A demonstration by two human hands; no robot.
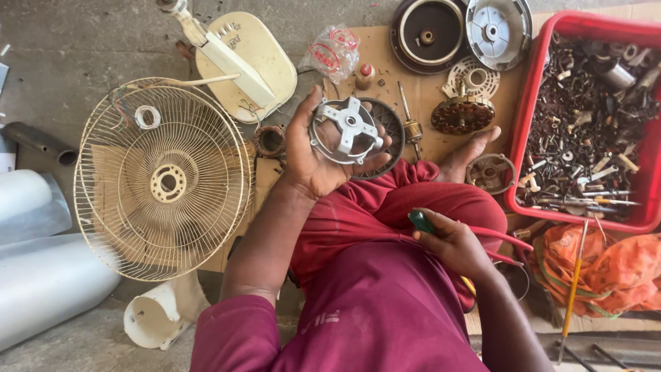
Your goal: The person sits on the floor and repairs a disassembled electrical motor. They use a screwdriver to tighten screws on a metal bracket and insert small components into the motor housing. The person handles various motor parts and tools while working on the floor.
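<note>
At your nine o'clock lies a cream wire fan guard (162,180); at two o'clock a red plastic crate of mixed metal scrap parts (646,180); at four o'clock a crumpled orange plastic bag (613,272).

One view only, from a camera on the person's head; it looks almost straight down over the chest and lap to the floor (89,41); the maroon shirt fills the bottom centre of the frame, close under the lens; both forearms run up from the lower edge; the fan guard (164,180) lies at middle left, the red crate (527,117) at upper right, cut by the frame's edge; everything sits near, within arm's reach; there is no second view to share ground with.
</note>
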